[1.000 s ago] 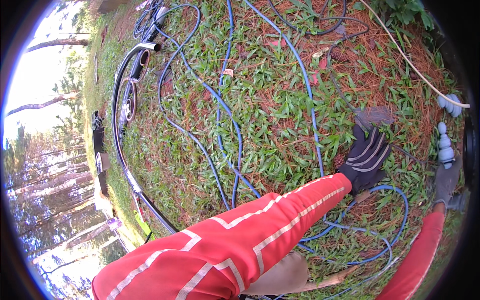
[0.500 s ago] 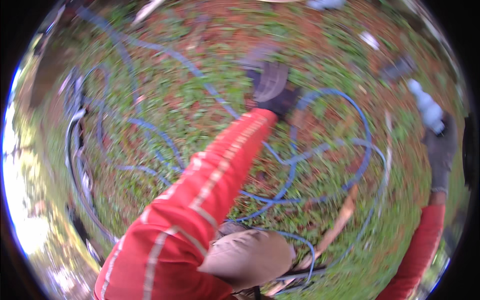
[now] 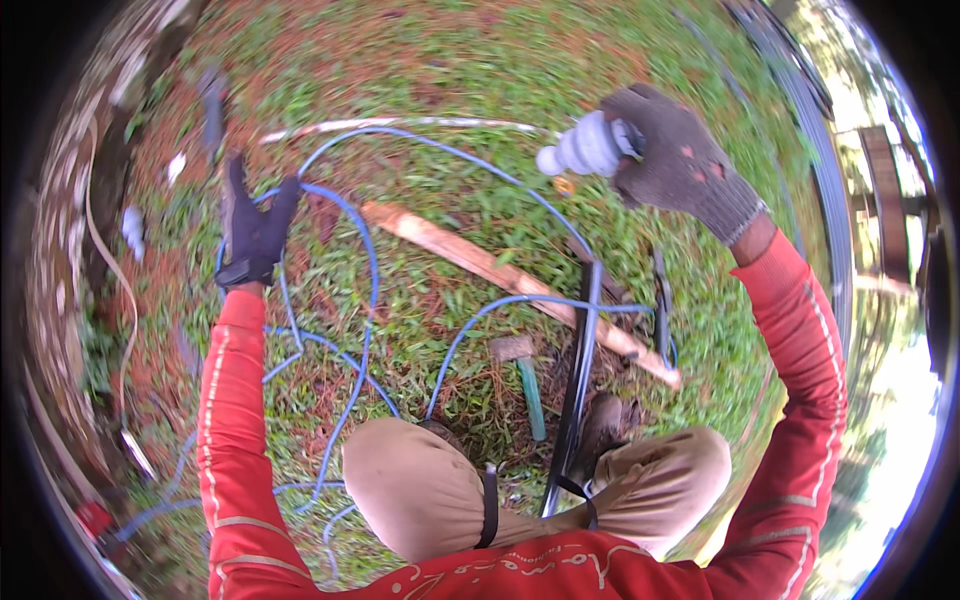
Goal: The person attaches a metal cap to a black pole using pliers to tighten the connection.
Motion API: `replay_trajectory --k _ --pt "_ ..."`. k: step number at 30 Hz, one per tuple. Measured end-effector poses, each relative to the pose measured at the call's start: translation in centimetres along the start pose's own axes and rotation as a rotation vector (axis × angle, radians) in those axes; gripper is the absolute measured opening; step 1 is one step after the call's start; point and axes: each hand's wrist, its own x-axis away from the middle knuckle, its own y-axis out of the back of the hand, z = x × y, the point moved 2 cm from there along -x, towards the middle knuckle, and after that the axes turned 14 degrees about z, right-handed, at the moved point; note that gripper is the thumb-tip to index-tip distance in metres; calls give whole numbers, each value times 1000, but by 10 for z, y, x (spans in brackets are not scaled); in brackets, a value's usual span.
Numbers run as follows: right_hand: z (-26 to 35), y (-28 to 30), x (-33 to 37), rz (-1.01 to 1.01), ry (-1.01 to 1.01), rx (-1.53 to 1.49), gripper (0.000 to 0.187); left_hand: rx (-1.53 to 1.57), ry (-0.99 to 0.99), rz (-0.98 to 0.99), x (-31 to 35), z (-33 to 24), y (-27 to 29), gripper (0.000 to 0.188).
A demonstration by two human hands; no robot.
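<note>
My right hand (image 3: 680, 155), in a worn grey glove with holes, is closed around a grey stepped plastic fitting (image 3: 585, 148). The narrow end of the fitting points left, and its wide end is partly hidden by my fingers. My left hand (image 3: 255, 225), in a dark glove, is held out over the grass with thumb and fingers apart and nothing in it. Beneath it runs a loop of blue hose (image 3: 372, 250); whether they touch I cannot tell. The hose spreads in loops across the ground in front of my knees.
A wooden stake (image 3: 480, 262) and a black bar (image 3: 572, 405) lie before me, with a teal-handled hammer (image 3: 530, 395) beside the bar. A white rod (image 3: 400, 124) lies beyond the hose. Another grey fitting (image 3: 133, 232) is at far left. Dark pipes (image 3: 815, 150) run along the right.
The view has swung to the right. My left arm no longer reaches across the middle, and my right hand now shows nearer the centre, still holding the grey fitting.
</note>
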Motion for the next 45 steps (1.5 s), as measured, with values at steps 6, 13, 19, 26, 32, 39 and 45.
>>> replay_trajectory --k 6,13,19,26,32,39,45 --pt "-56 -4 116 -42 -111 -129 65 464 -838 718 12 -382 -136 117" --pt "-87 -24 314 -182 -383 -219 85 744 -772 1068 107 -521 -237 89" --pt "-40 -120 539 -448 -1144 -471 74 1113 -216 1444 188 -522 -290 55" --pt "227 -377 774 -458 -2323 -475 67 1100 -265 1504 223 -511 -339 36" --pt "497 -493 740 -249 -2880 -810 72 1030 8 1631 261 -528 -387 53" --pt "551 -509 647 -119 -2736 -1171 79 1024 -51 1735 318 -547 -406 42" --pt "523 -520 637 -281 -2756 -1238 68 1056 -202 1832 363 -558 -408 37"
